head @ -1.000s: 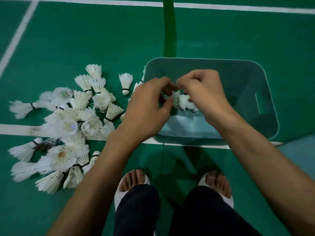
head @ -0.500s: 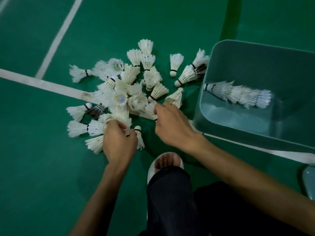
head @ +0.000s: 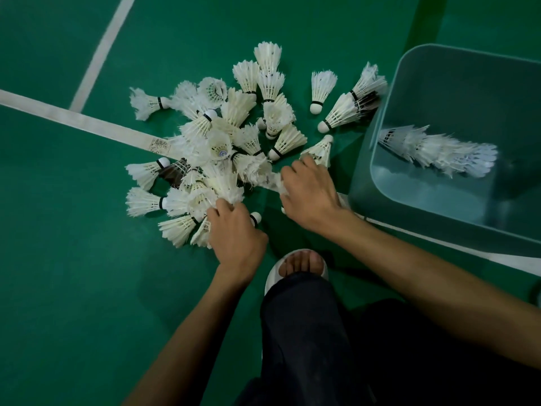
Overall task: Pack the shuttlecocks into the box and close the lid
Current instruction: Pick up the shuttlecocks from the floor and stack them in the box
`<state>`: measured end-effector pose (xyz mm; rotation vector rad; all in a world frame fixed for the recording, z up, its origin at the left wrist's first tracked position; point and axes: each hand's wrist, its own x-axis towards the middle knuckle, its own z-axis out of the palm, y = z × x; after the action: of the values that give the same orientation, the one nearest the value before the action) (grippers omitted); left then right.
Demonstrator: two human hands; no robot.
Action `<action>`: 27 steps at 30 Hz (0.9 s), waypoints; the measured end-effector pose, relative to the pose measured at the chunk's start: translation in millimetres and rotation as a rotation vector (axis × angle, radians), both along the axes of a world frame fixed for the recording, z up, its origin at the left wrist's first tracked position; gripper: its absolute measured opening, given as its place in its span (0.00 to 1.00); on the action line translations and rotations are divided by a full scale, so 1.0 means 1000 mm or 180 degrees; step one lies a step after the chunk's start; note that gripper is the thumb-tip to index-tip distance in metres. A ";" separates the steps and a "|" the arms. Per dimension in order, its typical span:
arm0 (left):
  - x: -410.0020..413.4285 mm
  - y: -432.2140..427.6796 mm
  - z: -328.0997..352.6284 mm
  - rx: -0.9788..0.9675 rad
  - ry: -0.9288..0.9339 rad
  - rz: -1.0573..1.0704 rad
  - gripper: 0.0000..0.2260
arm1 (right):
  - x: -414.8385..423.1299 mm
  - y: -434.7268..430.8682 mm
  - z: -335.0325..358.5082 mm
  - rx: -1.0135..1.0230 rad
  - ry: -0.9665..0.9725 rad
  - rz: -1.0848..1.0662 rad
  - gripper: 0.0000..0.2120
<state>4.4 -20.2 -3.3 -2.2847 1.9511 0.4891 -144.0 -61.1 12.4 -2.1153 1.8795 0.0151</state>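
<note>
Both down in the big heap of white feather shuttlecocks [head: 228, 142] on the green floor [head: 73, 259], left hand [head: 237, 232] and right hand [head: 310, 194] pinching feathers, beside the see-through plastic box [head: 409, 200] holding a nested row of shuttlecocks [head: 439, 150].

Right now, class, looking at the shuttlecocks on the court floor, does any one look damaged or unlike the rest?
Yes. Two dark-feathered shuttlecocks stand out among the white ones: one on the left of the pile, beside the white court line, and another against the box wall. Several white ones look frayed, too.
</note>
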 end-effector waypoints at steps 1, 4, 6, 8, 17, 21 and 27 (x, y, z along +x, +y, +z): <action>0.000 -0.002 0.005 0.0011 0.0149 0.0042 0.13 | 0.000 0.003 0.004 0.0077 0.0023 -0.0067 0.10; -0.003 -0.011 0.023 -0.0288 0.0424 0.0182 0.12 | -0.002 0.014 0.023 0.0292 -0.0039 -0.0204 0.06; -0.014 -0.019 0.033 -0.0569 0.0767 0.0318 0.14 | -0.005 0.021 0.041 0.0223 -0.0201 -0.0341 0.09; -0.027 -0.031 0.037 -0.0822 0.1311 0.0254 0.20 | -0.007 0.023 0.063 -0.0169 -0.0306 -0.0421 0.08; -0.094 -0.090 0.000 -0.1178 0.0696 -0.1103 0.10 | -0.068 -0.019 0.133 -0.1299 -0.1715 -0.2169 0.19; -0.112 -0.092 -0.012 -0.0618 0.0322 -0.0915 0.28 | -0.122 -0.015 0.131 -0.1175 -0.2994 -0.3149 0.13; -0.130 -0.081 -0.011 -0.0695 0.0630 -0.0742 0.22 | -0.172 0.005 0.132 -0.0079 -0.4737 -0.4125 0.02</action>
<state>-126.0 -101.6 -14.1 -2.1559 2.4409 0.5169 -315.6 -56.0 144.0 -0.1279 1.6218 -1.3426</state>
